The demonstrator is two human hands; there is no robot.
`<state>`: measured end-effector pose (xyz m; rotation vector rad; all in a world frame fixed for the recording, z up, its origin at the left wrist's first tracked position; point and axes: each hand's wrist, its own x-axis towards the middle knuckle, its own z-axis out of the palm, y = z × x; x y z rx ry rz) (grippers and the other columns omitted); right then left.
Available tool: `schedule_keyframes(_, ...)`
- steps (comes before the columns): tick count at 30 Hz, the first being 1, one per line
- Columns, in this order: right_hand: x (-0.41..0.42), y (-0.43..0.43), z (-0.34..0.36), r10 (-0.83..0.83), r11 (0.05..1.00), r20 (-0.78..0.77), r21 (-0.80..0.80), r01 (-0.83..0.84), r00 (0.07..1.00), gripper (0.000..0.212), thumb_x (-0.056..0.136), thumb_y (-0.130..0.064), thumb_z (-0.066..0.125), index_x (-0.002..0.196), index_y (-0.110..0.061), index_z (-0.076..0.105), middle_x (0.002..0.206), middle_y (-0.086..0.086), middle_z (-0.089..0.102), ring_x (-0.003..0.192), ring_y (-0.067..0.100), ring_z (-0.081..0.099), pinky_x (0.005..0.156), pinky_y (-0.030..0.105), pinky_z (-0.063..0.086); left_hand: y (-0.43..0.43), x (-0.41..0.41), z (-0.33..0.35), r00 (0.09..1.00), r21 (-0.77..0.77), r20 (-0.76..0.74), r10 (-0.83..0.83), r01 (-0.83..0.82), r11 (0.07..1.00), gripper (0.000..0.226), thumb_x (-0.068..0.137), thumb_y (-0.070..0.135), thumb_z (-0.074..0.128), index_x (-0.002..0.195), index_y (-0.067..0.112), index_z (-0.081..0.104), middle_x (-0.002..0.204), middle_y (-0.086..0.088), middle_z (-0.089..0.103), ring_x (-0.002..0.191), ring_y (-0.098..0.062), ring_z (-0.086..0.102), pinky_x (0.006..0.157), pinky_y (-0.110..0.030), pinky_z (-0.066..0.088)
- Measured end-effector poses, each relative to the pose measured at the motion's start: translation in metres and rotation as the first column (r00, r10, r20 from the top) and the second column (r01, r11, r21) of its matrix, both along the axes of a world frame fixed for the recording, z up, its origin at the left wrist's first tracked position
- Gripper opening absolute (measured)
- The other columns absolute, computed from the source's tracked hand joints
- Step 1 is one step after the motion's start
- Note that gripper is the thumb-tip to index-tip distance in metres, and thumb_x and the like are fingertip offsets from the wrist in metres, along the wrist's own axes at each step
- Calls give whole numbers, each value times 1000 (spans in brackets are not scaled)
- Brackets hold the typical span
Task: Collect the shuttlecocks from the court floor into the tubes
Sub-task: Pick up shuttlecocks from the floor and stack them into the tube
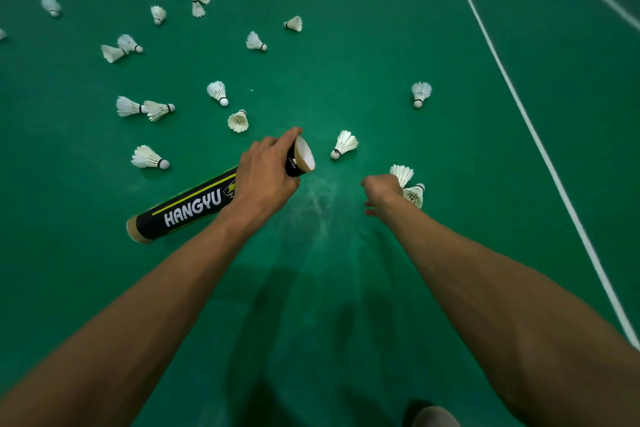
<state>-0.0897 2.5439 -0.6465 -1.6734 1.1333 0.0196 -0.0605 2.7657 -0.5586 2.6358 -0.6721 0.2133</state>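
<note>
Left arm [156, 288] and right arm [485, 274] reach forward, left grip [266, 177] clasped palm-down, right grip [382, 189] flexed downward and curled.

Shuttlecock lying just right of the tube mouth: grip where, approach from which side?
Probably pinch the shuttlecock across its feather skirt, coming from above on the right. It lies on its side, cork toward the tube mouth, so it could slide in cork-first.
</note>
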Motion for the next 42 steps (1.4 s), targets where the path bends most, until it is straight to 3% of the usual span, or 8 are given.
schedule_keyframes(2,-17,-17,-14,51,983,-132,-169,-73,990,38,90,-19,59,122,1,62,124,19,63,98,39,67,87,49,60,-16,-1,-5,1000,5,-6,-25,25,1000,79,81,22,77,151,31,42,126,-12,63,112,-36,55,95,-42,42)
schedule_keyframes(6,-42,-46,-38,226,903,-254,-308,-300,941,72,74,-30,54,141,-4,52,160,15,26,121,35,58,105,30,45,-47,-4,-17,995,30,-4,-98,99,995,80,80,21,76,152,30,42,126,-10,63,111,-34,55,95,-42,42)
schedule_keyframes(9,-42,-65,-43,352,842,-326,-299,-449,877,59,85,-24,55,143,-14,54,168,10,1,125,33,57,108,28,41,-67,-6,-29,989,65,-3,-145,145,987,80,81,19,75,153,30,42,124,-9,63,109,-34,55,94,-41,41)
schedule_keyframes(13,-32,-76,-42,393,807,-380,-294,-512,838,48,92,-20,54,137,-6,56,168,11,2,124,32,57,100,27,42,-94,-10,-40,987,64,-31,-160,162,985,80,80,16,73,153,29,43,125,-10,63,110,-34,54,94,-41,39)
schedule_keyframes(21,-33,-77,-54,399,772,-452,-303,-558,798,60,91,-18,57,150,-12,43,169,-3,3,144,35,34,113,42,39,-116,-18,-49,981,99,-91,-172,181,978,83,79,19,76,153,31,40,130,-8,61,115,-33,54,99,-42,41)
schedule_keyframes(29,-10,-53,-9,276,736,5,-645,-208,961,58,80,-3,66,134,-2,49,143,12,41,106,42,58,96,46,47,-80,-3,-12,995,170,-97,-30,47,984,82,81,18,74,154,32,39,128,-10,61,115,-34,53,97,-41,40)
schedule_keyframes(39,40,5,123,386,709,419,-704,25,822,56,79,-12,75,129,-10,51,135,5,46,101,24,60,78,37,52,-23,9,14,989,56,-39,140,-138,989,83,80,21,78,152,34,40,125,-10,62,114,-34,54,96,-42,43)
schedule_keyframes(42,41,20,132,338,802,464,-597,7,819,44,82,-32,78,118,-13,64,122,2,60,101,20,62,83,32,49,-17,10,21,987,-1,-20,159,-159,987,81,79,23,79,150,33,42,125,-11,63,114,-36,55,94,-42,44)
